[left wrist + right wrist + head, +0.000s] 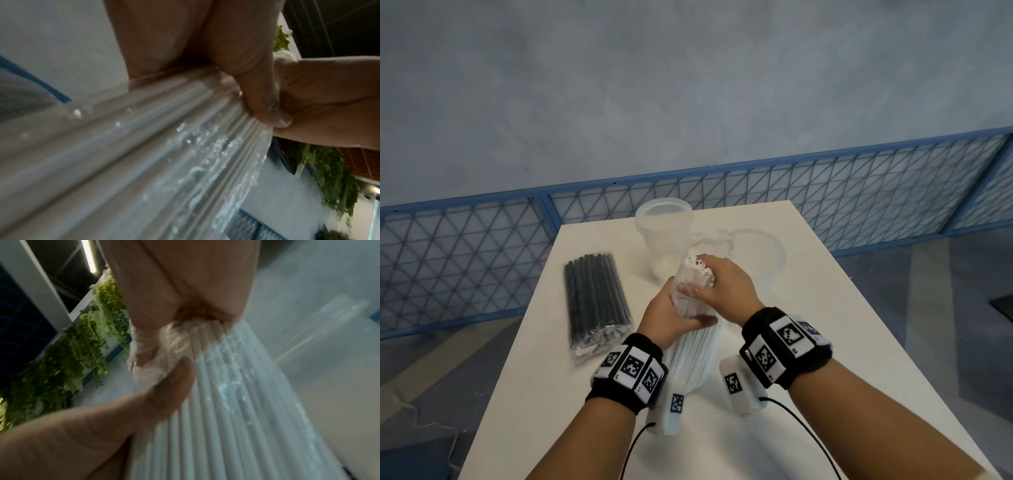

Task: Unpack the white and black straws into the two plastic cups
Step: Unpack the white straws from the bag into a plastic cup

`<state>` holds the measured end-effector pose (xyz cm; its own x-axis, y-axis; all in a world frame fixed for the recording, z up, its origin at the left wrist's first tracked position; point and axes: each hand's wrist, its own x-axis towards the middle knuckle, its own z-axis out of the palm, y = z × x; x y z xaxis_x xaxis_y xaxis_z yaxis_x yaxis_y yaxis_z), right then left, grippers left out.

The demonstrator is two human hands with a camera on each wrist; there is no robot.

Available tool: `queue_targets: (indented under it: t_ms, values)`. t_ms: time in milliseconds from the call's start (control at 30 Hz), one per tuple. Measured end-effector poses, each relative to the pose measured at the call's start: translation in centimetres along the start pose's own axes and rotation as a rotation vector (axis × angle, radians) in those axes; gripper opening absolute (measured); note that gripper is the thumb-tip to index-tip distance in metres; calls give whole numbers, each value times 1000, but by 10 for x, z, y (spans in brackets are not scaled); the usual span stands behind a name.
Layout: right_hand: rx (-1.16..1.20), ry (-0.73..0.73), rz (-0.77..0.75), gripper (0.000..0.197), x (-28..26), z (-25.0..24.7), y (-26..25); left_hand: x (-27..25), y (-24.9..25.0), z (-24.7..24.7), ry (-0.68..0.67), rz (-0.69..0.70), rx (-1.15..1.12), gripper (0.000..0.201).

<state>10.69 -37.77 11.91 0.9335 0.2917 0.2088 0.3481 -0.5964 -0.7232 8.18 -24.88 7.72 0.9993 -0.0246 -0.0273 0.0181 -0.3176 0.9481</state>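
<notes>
A clear bag of white straws (693,353) stands tilted above the table's middle, held by both hands. My left hand (671,318) grips its middle, thumb across the front. My right hand (719,284) pinches the crumpled plastic at its top end. Up close, the white straws (164,162) run under my left hand (236,68); in the right wrist view my right hand (180,308) clutches the bag's top over the white straws (226,402). A sealed pack of black straws (595,301) lies flat at the left. Two clear plastic cups stand behind: one (664,229) at the back, another (760,260) to the right.
The white table (825,342) is narrow, with its left edge close to the black pack. A blue wire-mesh fence (825,192) runs behind the table against a grey wall. Grey floor lies on both sides.
</notes>
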Motion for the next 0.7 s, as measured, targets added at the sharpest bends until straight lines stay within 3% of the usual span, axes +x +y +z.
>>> queue_targets:
  t_ms: [233,467,600,700]
  values:
    - [300,207,47,35,3,-4,-5,2,4,-4,16,4,55,51]
    - [397,358,15,14,5,-9,-18,-2,3,4,112,-46,-27,49]
    - [278,315,105,39,2,-1,-14,-3,4,7,154,-81,-74,51]
    - [178,271,154,46,2,5,-8,-4,2,7,155,-85,-87,54]
